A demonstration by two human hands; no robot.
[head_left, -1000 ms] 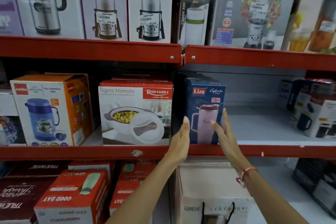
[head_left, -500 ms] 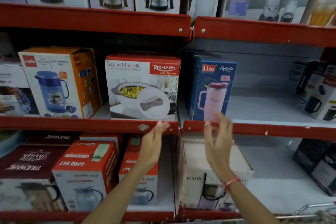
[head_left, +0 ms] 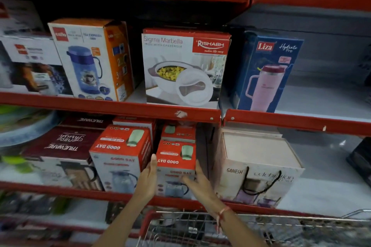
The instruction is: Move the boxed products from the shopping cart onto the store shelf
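The blue Liza tumbler box [head_left: 269, 70] stands upright on the middle shelf [head_left: 291, 122], right of the Rishabh casserole box [head_left: 184, 66]. My left hand [head_left: 146, 182] and my right hand [head_left: 198, 184] are lower down, in front of a red and white Good Day jug box [head_left: 176, 154] on the shelf below. The left hand is flat at that box's left side. My right hand has its fingers spread across the box's front right. Neither hand holds anything. The wire shopping cart [head_left: 281, 221] is at the bottom edge; what lies in it is blurred.
An orange Cello jug box [head_left: 90, 58] stands left of the casserole box. A second Good Day box [head_left: 120, 156], Trueware boxes [head_left: 62, 144] and a white Ganesh box with a cord handle [head_left: 257, 166] fill the lower shelf. Bare grey shelf [head_left: 325, 98] lies right of the Liza box.
Both hands have let go of the Liza box on the middle shelf and dropped to the lower shelf. The view has tilted down, bringing the cart into sight.
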